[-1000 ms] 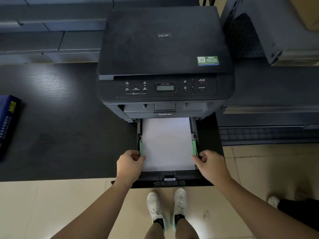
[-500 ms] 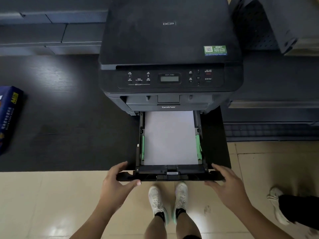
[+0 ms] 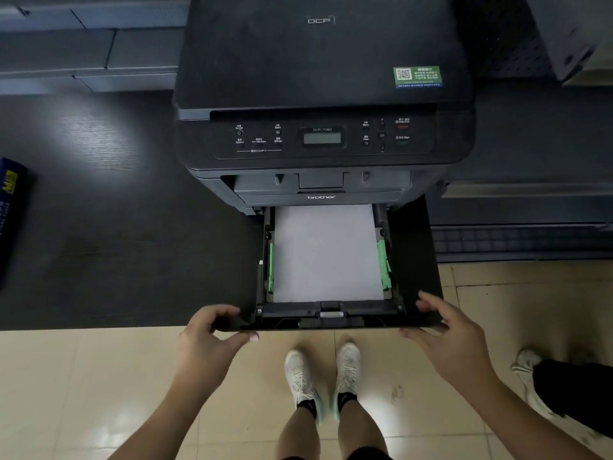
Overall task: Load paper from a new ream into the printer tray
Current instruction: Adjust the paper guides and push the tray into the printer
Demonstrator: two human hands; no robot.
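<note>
The black printer [image 3: 321, 61] stands on a dark desk with its paper tray [image 3: 361, 322] pulled out toward me. A white paper stack [image 3: 326, 254] lies flat in the tray between the two green side guides [image 3: 271, 267]. My left hand [image 3: 205, 343] grips the tray's front left corner, fingers on top and thumb under the front edge. At the front right corner my right hand [image 3: 454, 340] holds the tray the same way. A blue ream wrapper [image 3: 8, 210] lies at the desk's far left edge.
The desk edge [image 3: 99, 327] runs level with the tray front, with tiled floor below it. My white shoes [image 3: 321, 380] stand under the tray. Another person's shoe and dark trouser leg [image 3: 544, 380] are at the lower right. Grey metal shelving [image 3: 530, 207] sits right of the printer.
Both hands have left the green side guides and moved back to the tray's front corners, where they now close on its front edge.
</note>
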